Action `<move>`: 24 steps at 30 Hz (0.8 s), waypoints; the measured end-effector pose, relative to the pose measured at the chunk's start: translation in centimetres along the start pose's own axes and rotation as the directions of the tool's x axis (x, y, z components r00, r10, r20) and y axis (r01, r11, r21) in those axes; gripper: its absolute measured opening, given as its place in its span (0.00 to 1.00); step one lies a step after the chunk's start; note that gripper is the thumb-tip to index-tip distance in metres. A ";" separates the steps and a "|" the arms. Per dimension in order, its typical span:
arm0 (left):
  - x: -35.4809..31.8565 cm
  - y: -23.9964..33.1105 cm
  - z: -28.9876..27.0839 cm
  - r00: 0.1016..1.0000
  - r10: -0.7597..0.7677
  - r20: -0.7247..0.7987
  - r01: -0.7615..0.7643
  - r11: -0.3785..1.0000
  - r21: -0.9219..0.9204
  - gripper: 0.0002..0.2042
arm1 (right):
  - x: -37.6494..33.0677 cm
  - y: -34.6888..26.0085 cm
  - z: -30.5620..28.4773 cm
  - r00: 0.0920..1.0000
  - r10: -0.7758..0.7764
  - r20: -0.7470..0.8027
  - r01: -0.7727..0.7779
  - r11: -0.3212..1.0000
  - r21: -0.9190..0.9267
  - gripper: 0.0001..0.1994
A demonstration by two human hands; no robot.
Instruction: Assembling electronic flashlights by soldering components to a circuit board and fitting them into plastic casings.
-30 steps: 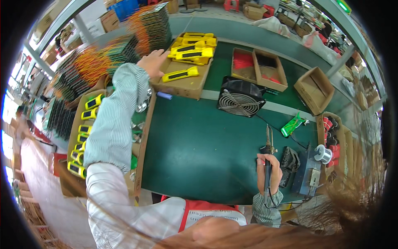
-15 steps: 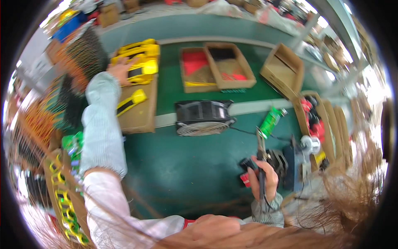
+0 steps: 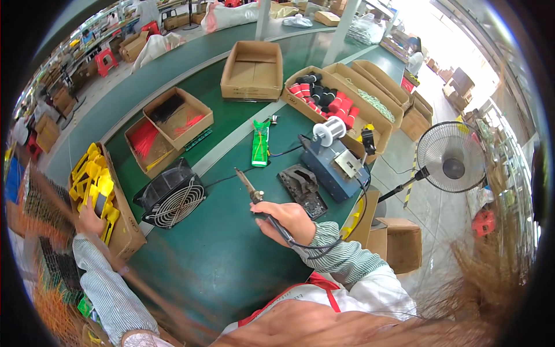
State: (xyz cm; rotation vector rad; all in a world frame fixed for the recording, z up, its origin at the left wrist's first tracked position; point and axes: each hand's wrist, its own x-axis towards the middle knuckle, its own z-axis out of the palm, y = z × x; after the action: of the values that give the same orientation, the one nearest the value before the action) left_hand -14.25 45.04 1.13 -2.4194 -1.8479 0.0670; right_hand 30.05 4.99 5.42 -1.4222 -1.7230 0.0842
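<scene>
The thin metal-tipped soldering iron with a dark handle (image 3: 253,192) is above the green surface (image 3: 231,260), its tip pointing up and away, gripped in the clenched fingers of the right hand (image 3: 284,222). The left hand (image 3: 91,220) reaches into the open cardboard box of yellow plastic parts (image 3: 95,184); whether its fingers grasp one cannot be told. A black square fan with a wire grille (image 3: 172,199) sits between the two hands.
</scene>
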 end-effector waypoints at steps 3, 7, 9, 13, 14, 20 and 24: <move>-2.4 -1.1 2.0 0.991 0.042 -0.129 -0.045 0.999 -0.025 0.42 | -0.6 -0.1 -0.6 1.000 -0.012 0.000 0.012 1.000 0.011 0.20; -5.6 1.5 -1.4 0.972 0.101 -0.210 -0.122 0.989 -0.089 0.39 | -2.0 0.3 -1.5 0.999 -0.039 -0.022 0.039 0.999 0.020 0.21; -7.2 1.1 -3.0 0.963 0.112 -0.245 -0.147 0.981 -0.129 0.38 | -2.2 -0.1 -2.0 0.999 -0.045 -0.013 0.046 0.998 0.036 0.21; -10.1 0.9 -7.3 0.956 0.132 -0.263 -0.186 0.963 -0.195 0.37 | -3.2 -0.6 -2.5 0.998 -0.053 -0.044 0.056 0.995 0.088 0.21; -11.1 1.0 -8.6 0.970 0.124 -0.211 -0.161 0.973 -0.168 0.36 | -3.5 -0.6 -2.5 0.998 -0.053 -0.047 0.057 0.994 0.088 0.21; -23.1 8.2 -16.1 0.849 0.370 -0.377 -0.444 0.886 -0.132 0.34 | -4.3 -0.9 -2.4 0.992 -0.092 -0.082 0.107 0.973 0.202 0.20; -31.0 16.0 -13.3 0.845 0.418 -0.333 -0.463 0.884 -0.068 0.37 | -5.1 -2.0 -2.8 0.995 -0.085 -0.053 0.091 0.989 0.113 0.21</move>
State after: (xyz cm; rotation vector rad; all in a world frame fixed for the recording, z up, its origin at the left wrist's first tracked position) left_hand -5.87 10.34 11.97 -2.7139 -1.1743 -0.4081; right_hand 30.16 -1.15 5.35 -1.2525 -1.7112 0.0993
